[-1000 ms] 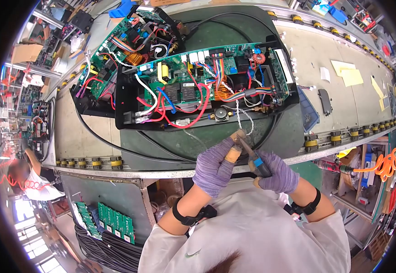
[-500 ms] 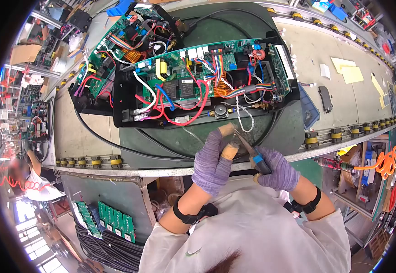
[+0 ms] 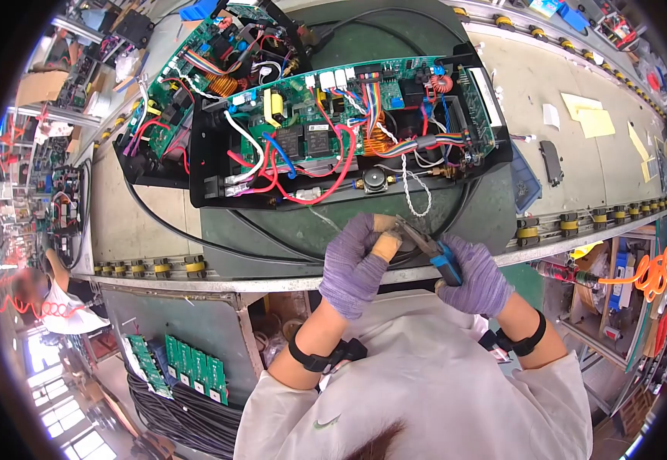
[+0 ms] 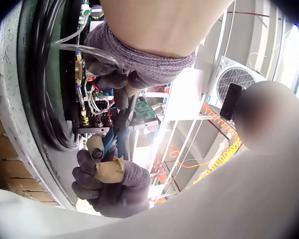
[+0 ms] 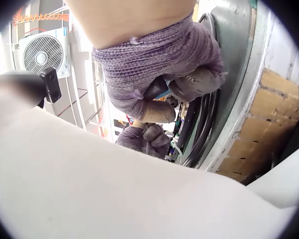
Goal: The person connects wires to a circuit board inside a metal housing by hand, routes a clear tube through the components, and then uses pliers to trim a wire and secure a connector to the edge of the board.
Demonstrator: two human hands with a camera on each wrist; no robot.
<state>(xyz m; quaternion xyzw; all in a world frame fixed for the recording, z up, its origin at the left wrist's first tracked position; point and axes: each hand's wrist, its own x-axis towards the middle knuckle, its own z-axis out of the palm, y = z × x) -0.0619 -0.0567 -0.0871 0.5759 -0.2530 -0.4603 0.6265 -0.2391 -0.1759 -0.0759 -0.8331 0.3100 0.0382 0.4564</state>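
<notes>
In the head view, my left hand (image 3: 352, 264), in a purple knit glove with tan-covered fingertips, curls its fingers in front of the open black unit. A clear thin tube (image 4: 92, 48) runs from the unit into the left fingers, which pinch it; its end is hidden by the glove. My right hand (image 3: 477, 277), gloved alike, grips blue-handled pliers (image 3: 447, 264). Their metal nose points left and reaches the left fingertips, with the jaws slightly apart. Just beyond, a loop of white twisted wire (image 3: 417, 201) hangs from the unit (image 3: 287, 201) with its green circuit board.
Another open unit (image 3: 166, 162) stands behind on the left. Black cables (image 3: 260, 239) curve along the green mat (image 3: 303, 264) near the bench edge. To the right are a blue tray (image 3: 527, 188), a dark plate (image 3: 551, 162) and yellow papers (image 3: 595, 123). Rollers (image 3: 568, 232) line the bench.
Both hands have drawn a little away from the white wire loop, which now hangs apart from the left fingertips. The pliers have turned slightly and their jaws have spread.
</notes>
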